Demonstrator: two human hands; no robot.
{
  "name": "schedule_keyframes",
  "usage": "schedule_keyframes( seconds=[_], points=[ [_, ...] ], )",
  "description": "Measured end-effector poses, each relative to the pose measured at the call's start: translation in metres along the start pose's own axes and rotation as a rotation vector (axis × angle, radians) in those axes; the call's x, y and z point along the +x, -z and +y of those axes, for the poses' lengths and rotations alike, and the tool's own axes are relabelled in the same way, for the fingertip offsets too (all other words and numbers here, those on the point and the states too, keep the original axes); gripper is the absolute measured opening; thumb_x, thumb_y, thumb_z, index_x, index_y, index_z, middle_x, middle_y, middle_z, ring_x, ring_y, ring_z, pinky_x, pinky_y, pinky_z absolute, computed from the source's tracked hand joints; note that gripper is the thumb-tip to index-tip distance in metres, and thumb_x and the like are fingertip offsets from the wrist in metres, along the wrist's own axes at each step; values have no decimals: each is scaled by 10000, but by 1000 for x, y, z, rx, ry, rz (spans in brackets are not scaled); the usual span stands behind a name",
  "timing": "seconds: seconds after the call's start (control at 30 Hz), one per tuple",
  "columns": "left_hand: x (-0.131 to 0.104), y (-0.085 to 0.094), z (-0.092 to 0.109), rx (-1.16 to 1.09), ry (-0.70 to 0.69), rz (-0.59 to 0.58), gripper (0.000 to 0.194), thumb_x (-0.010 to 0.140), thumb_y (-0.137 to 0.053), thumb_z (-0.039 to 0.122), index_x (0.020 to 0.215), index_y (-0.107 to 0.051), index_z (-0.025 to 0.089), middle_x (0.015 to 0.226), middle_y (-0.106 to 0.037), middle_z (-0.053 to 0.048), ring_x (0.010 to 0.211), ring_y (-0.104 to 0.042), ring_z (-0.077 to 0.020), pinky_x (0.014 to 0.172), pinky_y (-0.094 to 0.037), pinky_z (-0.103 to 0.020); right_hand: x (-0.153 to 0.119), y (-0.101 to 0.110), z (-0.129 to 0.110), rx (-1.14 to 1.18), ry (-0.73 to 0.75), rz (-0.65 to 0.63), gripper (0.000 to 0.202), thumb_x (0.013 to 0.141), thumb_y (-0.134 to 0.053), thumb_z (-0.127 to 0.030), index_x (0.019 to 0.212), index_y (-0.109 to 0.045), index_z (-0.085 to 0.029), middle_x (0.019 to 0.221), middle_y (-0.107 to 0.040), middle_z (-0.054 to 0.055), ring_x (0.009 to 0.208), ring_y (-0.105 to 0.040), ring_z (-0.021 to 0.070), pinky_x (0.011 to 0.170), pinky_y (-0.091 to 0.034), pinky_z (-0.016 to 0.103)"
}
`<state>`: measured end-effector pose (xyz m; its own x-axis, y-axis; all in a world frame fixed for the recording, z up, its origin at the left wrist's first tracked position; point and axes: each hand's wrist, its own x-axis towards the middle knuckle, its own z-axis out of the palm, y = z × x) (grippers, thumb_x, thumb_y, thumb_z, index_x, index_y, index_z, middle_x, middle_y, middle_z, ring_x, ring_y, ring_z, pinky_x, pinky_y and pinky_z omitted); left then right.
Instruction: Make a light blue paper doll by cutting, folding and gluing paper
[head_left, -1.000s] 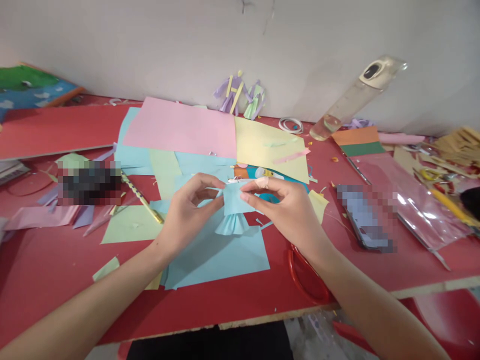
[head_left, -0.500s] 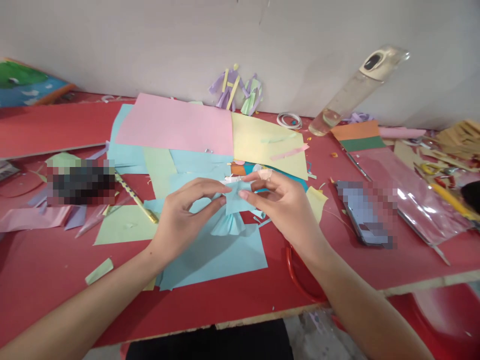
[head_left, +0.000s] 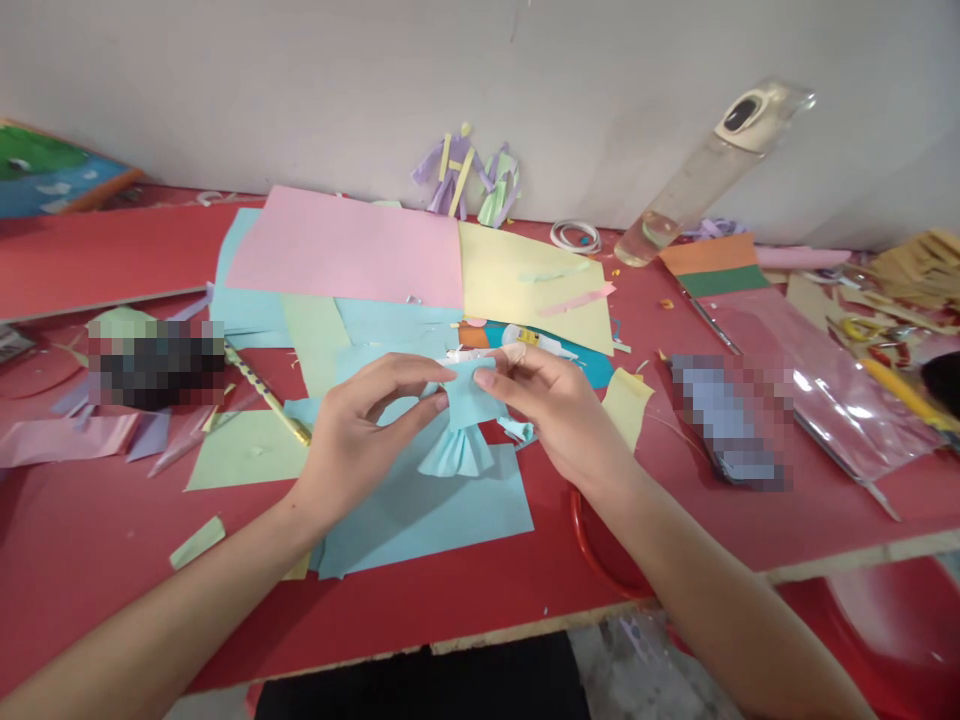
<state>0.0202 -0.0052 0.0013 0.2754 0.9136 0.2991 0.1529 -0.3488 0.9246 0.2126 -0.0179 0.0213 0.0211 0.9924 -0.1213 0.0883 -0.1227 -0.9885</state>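
Between my two hands is a small piece of light blue paper, held up above the table. My left hand pinches its left edge between thumb and fingers. My right hand grips the upper right corner, thumb in front and fingers behind. Just below hangs or lies a pleated, fan-shaped blue paper skirt; whether it is joined to the held piece I cannot tell. Under both is a larger sheet of blue paper. A small rolled blue paper strip lies beside my right hand.
Pink paper and yellow paper lie behind my hands. Paper dolls lean on the wall near a tilted water bottle. A phone lies right, a pencil left. Red scissors' handle shows near the front edge.
The small blue paper now faces me more squarely, with its upper edge turned over under my right thumb. My right fingers have drawn closer together. Both hands stay in nearly the same place.
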Motion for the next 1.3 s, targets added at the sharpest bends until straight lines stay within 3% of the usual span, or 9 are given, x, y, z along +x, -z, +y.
schedule_keyframes(
  seconds=[0.23, 0.4, 0.6, 0.7, 0.9, 1.13, 1.3],
  points=[
    [-1, 1, -1, 41, 5, -15, 175, 883, -656, 217, 997, -747, 313, 1038, -691, -23, 973, -640, -174, 815, -555, -283, 2, 2, 2, 85, -104, -69, 234, 743, -777, -406, 887, -755, -223, 780, -551, -10, 624, -389, 96, 508, -337, 228],
    [-1, 3, 2, 8, 24, -52, 176, 940, -571, 230, 1028, -714, 285, 1055, -700, -23, 971, -651, -168, 830, -548, -278, 2, -1, 4, 186, -150, -54, 292, 669, -834, -379, 889, -758, -203, 738, -566, -19, 623, -433, 88, 503, -350, 217],
    [0, 2, 11, 45, 147, -3, 127, 889, -655, 295, 1003, -692, 253, 1011, -731, -1, 883, -691, -158, 763, -571, -235, 0, -6, 4, 156, -136, -47, 346, 650, -842, -398, 925, -756, -207, 764, -617, -12, 598, -482, 83, 454, -370, 201],
    [0, 1, 12, 106, 149, 30, 59, 882, -659, 284, 897, -697, 243, 902, -737, 12, 826, -693, -152, 749, -577, -233, -1, -7, 5, 119, -124, -59, 340, 648, -841, -409, 912, -757, -212, 875, -666, 10, 664, -546, 104, 483, -427, 206],
    [0, 1, 11, 162, 147, 46, 68, 882, -658, 304, 867, -697, 250, 859, -727, 21, 751, -676, -132, 711, -574, -219, 0, -6, 8, 98, -79, -89, 328, 657, -841, -403, 919, -736, -237, 1110, -694, 35, 870, -637, 163, 580, -510, 226],
    [2, 3, 10, 128, 178, 37, 61, 891, -648, 288, 857, -680, 250, 847, -716, 33, 755, -668, -111, 703, -559, -186, -1, -6, 9, 77, -12, -35, 216, 724, -800, -396, 809, -699, -225, 969, -717, 14, 788, -627, 123, 702, -535, 250],
    [5, 5, 9, 33, 229, -20, 125, 832, -726, 339, 912, -704, 245, 886, -726, 7, 776, -671, -132, 688, -555, -209, -2, -7, 7, 94, -48, -30, 241, 714, -802, -399, 768, -664, -210, 1116, -706, 35, 802, -632, 130, 664, -534, 248]
  ],
)
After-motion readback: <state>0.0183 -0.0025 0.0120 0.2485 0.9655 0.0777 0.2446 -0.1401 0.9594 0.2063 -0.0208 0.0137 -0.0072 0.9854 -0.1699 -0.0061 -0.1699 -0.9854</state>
